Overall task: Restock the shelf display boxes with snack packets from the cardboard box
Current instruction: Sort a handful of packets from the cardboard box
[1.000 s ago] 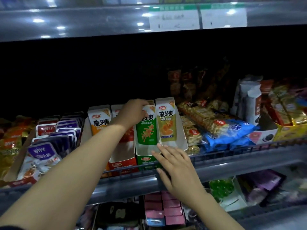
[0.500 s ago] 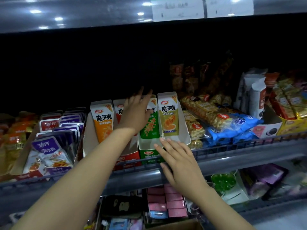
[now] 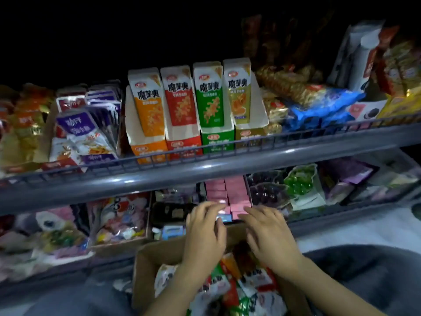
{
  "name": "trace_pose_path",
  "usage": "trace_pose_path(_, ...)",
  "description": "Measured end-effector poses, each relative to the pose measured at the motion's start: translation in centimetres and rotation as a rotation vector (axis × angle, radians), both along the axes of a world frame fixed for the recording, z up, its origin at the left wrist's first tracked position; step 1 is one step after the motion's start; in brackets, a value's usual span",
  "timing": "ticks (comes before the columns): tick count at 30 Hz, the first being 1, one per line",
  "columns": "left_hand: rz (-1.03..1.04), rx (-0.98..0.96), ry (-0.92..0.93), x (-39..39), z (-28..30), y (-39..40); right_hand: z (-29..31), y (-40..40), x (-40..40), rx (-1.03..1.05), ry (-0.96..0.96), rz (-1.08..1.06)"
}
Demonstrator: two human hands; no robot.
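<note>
**Now both hands are down at the cardboard box**

Nearest, the cardboard box (image 3: pixel 145 270) sits low in front of the person, its brown walls matte and stiff, heaped with glossy, crinkled snack packets (image 3: pixel 230 290) in red, green and white. Both hands have left the upper shelf, where a moment ago the left touched the green display box and the right lay flat on the shelf edge. The left hand (image 3: pixel 205 238) and the right hand (image 3: pixel 271 236) hover over the far end of the box, fingers loosely spread and slightly bent, gripping nothing that I can see. I judge the straightening finished and a fresh pick about to begin.

Beyond the hands lies the lower shelf with small pink packs (image 3: pixel 227 192). Farther up, behind a grey wire rail (image 3: pixel 296 135), four tall display boxes (image 3: pixel 182 103) stand side by side: smooth printed card, orange, red, green and yellow, each with room showing below its upright packet.
</note>
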State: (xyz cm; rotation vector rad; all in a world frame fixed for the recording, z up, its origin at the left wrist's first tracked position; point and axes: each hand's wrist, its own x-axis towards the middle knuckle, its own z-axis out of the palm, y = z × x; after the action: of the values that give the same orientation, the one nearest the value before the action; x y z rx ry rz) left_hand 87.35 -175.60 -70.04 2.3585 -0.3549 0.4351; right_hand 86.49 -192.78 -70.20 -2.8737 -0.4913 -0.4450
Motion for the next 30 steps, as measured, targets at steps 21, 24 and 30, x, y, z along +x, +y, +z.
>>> trace_pose_path(21,0.015,0.167,1.021,-4.2,-20.3,1.1,-10.9,-3.6,-4.9,0.248,0.398,-0.358)
trace_pose_path(24,0.12,0.092,1.005,-3.9,-20.4,-0.4,-11.1,-3.7,-5.0,0.305,0.405,-0.318)
trace_pose_path(30,0.429,-0.201,0.92,-2.6,-20.7,-2.2,-11.3,-3.7,-5.1,0.366,0.352,-0.293)
